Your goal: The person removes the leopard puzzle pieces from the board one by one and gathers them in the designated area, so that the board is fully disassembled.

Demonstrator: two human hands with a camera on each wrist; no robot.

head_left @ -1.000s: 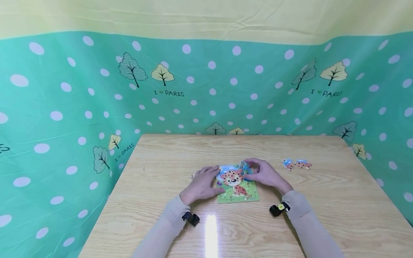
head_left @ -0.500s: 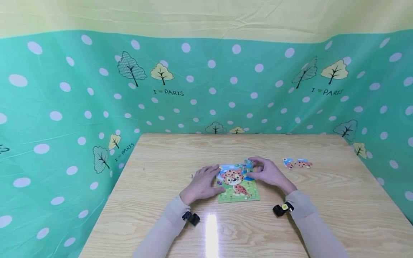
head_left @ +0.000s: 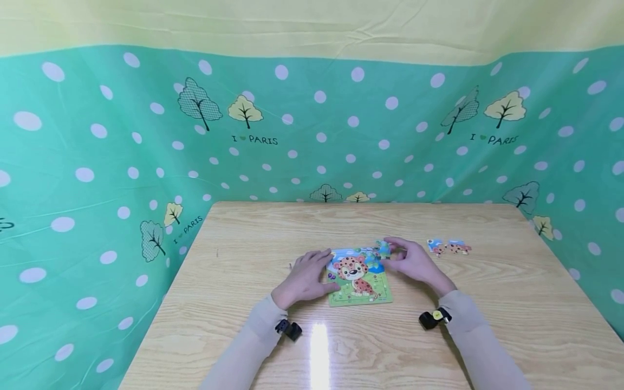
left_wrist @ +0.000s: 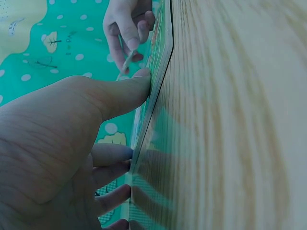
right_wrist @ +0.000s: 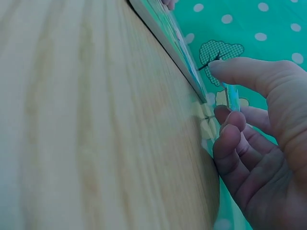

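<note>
A jigsaw puzzle board with a cartoon leopard picture lies flat on the table. My left hand rests at its left side, with the thumb lying on the board's face and the fingers spread toward its far left corner. Over the board's far right corner my right hand pinches a small blue-and-green puzzle piece between thumb and fingers. The right wrist view shows that piece edge-on, tilted up beside the board's edge. Part of it is hidden behind the fingers.
To the right of the right hand, loose puzzle pieces with blue sky and leopard spots lie on the wooden table. A green dotted curtain hangs behind the table and along both its sides.
My right hand has shifted to the right with the puzzle piece, baring more of the board's upper right part. The left hand and the board stay nearly in place.
</note>
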